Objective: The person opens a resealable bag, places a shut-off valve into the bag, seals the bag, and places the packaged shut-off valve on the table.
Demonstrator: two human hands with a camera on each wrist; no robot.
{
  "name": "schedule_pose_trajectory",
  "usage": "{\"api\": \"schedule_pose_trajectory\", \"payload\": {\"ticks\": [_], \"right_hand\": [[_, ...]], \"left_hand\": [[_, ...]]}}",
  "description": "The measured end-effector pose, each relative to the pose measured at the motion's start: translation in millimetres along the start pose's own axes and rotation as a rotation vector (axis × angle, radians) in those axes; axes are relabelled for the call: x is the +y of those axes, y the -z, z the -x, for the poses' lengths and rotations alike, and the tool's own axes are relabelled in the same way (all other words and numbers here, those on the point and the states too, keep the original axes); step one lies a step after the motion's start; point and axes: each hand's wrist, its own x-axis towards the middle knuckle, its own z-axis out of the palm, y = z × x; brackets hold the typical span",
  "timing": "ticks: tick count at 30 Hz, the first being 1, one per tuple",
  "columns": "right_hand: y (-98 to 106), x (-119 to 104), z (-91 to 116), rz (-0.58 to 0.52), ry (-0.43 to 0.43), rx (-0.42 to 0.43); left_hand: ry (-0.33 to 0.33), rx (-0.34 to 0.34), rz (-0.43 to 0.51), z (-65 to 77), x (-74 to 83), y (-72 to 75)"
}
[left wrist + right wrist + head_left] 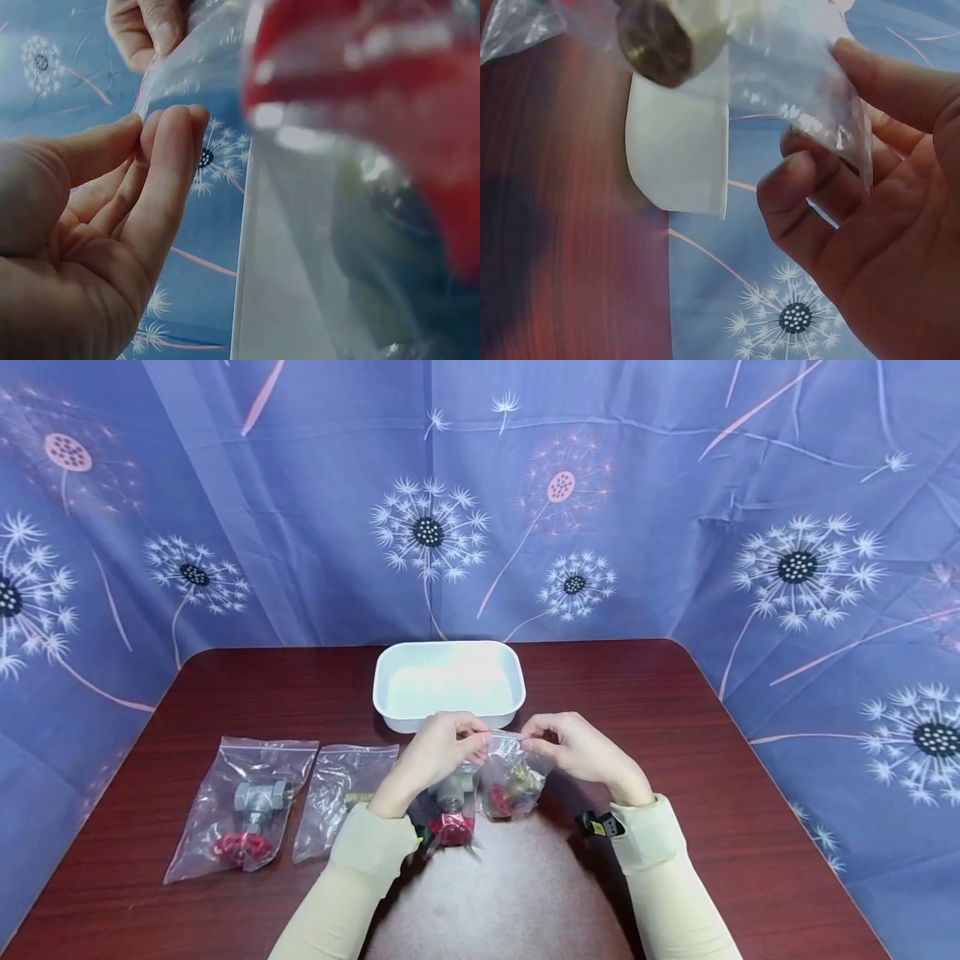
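Note:
A clear zip bag [501, 768] hangs by its top edge between both hands, in front of the white tray. Inside it, low down, sit a brass valve body [660, 45] and a red handle [501, 798]. My left hand [444, 750] pinches the left end of the zip strip between thumb and fingertips. At the strip's right end, my right hand [583, 753] pinches the plastic with thumb and index finger. Close under the left wrist lies a grey valve with a red handwheel [453, 828], partly hidden by the left hand.
Behind the hands stands a white tray [386, 718] near the table's far edge. On the left, one bag [202, 827] contains a grey valve with a red handwheel. Beside it, another bag [322, 814] has a brass piece, partly covered by the left forearm.

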Motion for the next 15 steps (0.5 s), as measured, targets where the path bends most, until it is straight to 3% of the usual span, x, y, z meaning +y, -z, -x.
{"api": "schedule_pose_trajectory", "payload": {"ticks": [15], "right_hand": [[4,-10,3,0.019,0.009,-0.007]], "left_hand": [[-0.076,0.010,-0.072,1.2,1.4,-3.8]]}}
